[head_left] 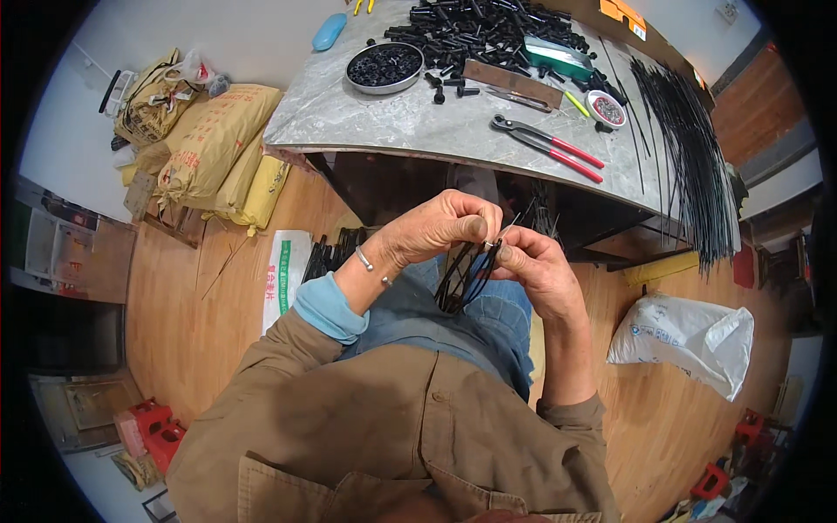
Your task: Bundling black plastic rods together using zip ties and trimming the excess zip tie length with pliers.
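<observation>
Close together in front of my lap, my left hand (440, 228) and my right hand (542, 268) are both closed in a pinch, fingertips almost meeting. Looped thin black strands (452, 283) hang below the fingers over my jeans. My right thumb and finger grip the upper end of these strands. A thin pale strand, like wire or thread, sticks up between the hands. What my left fingertips pinch is too small to make out. A metal open bangle (363, 256) circles my left wrist.
Ahead stands a grey stone-look table (375, 118) with red-handled pincers (547, 148), a round tin (384, 68) of small black parts, a heap of black bolt-like pieces (479, 35) and long black rods (689, 148). Sacks (218, 144) lean left; a white bag (680, 340) lies right.
</observation>
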Available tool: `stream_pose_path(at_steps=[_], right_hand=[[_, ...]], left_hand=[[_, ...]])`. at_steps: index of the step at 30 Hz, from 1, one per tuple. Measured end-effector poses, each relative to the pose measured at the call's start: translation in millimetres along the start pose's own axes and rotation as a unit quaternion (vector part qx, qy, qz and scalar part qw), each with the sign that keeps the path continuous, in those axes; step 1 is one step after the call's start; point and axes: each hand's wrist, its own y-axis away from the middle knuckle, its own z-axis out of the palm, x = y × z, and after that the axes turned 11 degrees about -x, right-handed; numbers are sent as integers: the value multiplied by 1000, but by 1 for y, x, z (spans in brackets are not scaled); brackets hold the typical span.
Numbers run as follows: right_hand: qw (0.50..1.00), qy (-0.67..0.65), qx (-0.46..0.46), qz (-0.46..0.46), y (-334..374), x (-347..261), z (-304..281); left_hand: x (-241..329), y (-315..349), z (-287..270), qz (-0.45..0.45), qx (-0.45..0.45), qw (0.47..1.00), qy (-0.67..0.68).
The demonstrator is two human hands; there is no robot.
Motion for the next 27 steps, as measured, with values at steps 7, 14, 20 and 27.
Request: stream_pose_path(at_steps=[7,14,20,27], right_hand=[[1000,18,18,-1,3,-1,-6],[999,36,3,13,4,3,-6],[999,25,-15,29,5,3,-9],[998,44,42,-26,6,11,-6]], left_hand=[[-8,-5,6,12,50,999,12],[-2,0,10,-52,30,998,5],[-6,0,4,-48,10,996,-79],[-9,-7,12,-9,31,999,19]])
